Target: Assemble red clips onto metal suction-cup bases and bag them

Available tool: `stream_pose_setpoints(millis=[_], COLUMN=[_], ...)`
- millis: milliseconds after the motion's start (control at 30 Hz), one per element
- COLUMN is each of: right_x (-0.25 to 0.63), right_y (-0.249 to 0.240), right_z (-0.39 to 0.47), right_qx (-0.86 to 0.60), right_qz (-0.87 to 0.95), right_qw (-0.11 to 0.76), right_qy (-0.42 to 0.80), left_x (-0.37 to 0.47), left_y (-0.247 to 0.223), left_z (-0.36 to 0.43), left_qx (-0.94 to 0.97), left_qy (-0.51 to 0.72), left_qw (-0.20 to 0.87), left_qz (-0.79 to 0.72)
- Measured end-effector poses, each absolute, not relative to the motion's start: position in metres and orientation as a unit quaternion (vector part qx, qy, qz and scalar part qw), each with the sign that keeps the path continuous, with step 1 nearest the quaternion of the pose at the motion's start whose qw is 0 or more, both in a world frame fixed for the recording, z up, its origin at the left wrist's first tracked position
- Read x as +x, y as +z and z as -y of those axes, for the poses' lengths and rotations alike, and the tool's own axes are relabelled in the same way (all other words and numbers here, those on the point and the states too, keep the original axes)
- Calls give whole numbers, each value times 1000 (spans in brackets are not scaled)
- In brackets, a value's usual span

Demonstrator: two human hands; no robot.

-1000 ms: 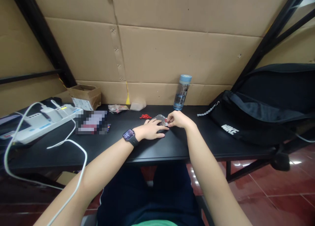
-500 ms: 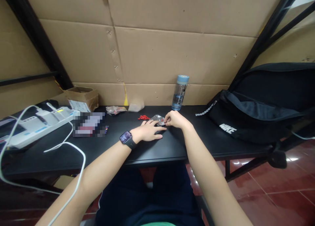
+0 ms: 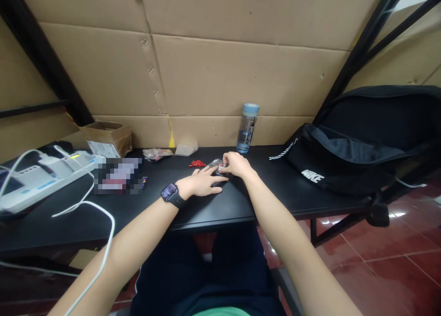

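My left hand (image 3: 206, 182) lies flat with its fingers spread, its fingertips on the near left edge of a small clear plastic bag (image 3: 216, 164). At the bag's right side my right hand (image 3: 234, 164) is pinched, its fingertips at a small red bit in or on the bag; exactly what they grip is too small to tell. A little pile of red pieces (image 3: 197, 163) lies on the black table (image 3: 206, 210), just left of the bag and beyond my left hand.
A water bottle (image 3: 247, 127) stands behind my hands. To the right is a black backpack (image 3: 330, 155). Leftward are a clear bag (image 3: 156, 154), an open cardboard box (image 3: 109, 137), a power strip (image 3: 51, 183) and a white cable (image 3: 110, 233) crossing near my left forearm.
The whole view has shifted slightly, so things appear farther left. My left hand stays spread by the bag, and my right hand is still pinched at its right side.
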State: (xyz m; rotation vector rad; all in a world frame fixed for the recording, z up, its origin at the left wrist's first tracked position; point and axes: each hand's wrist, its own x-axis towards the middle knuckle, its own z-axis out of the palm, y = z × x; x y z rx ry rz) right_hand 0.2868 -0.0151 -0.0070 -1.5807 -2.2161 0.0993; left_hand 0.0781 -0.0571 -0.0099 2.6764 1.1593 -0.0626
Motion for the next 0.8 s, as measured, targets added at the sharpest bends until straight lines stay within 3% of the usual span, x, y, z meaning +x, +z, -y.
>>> stream_pose_setpoints(millis=[167, 467, 800], right_x=[299, 277, 324], right_y=[-6, -11, -1], right_z=[12, 12, 7], right_qx=[-527, -583, -455], right_qz=[817, 782, 831], right_qw=[226, 221, 285], right_qy=[61, -6, 146], left_x=[77, 68, 45], left_y=[-2, -2, 16], left_z=[60, 56, 43], left_qx=[910, 921, 941], left_qy=[-29, -18, 120], left_qw=[127, 126, 109], left_qz=[-394, -369, -296])
